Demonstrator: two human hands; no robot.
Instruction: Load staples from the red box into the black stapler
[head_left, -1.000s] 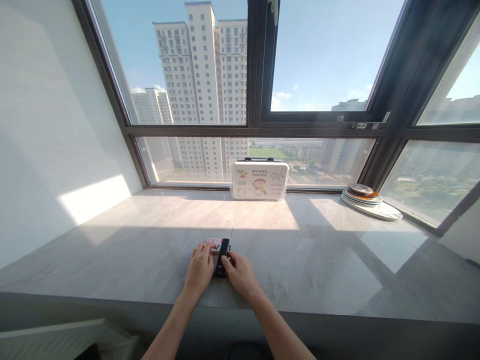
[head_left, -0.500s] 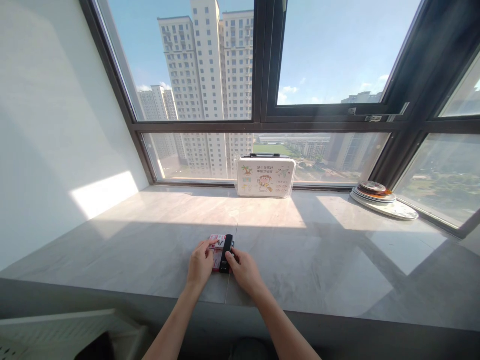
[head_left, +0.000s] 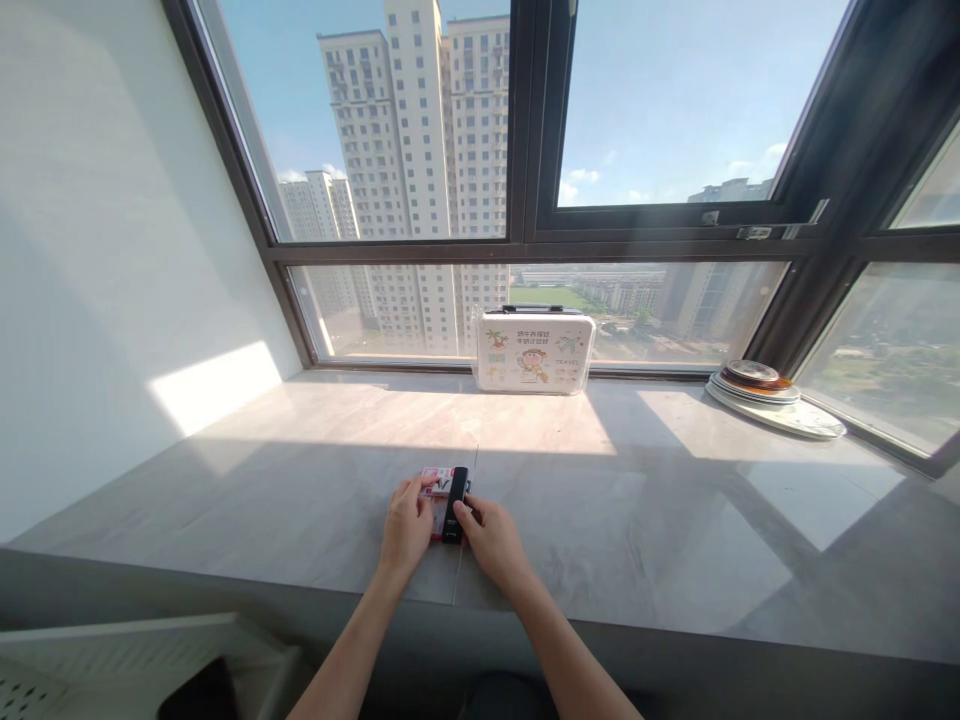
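On the grey marbled sill, small pink-and-white printed boxes (head_left: 437,481) lie side by side with a narrow black bar-shaped object (head_left: 454,510) along their right edge. My left hand (head_left: 406,525) holds the boxes from the left, its index finger lying over their top and the other fingers curled. My right hand (head_left: 491,535) grips the black object near its lower right side, thumb on top; its other fingers are partly hidden beneath. Small print shows on the black surface but is too tiny to read.
A white case with cartoon prints (head_left: 534,355) stands against the window. Several stacked plates (head_left: 772,400) lie at the right corner of the sill (head_left: 300,520). Below the front edge on the left is a white perforated plastic container (head_left: 120,650) with something dark inside.
Both hands keep their hold on the boxes and the black object, with hardly any movement. The whole view has shifted very slightly.
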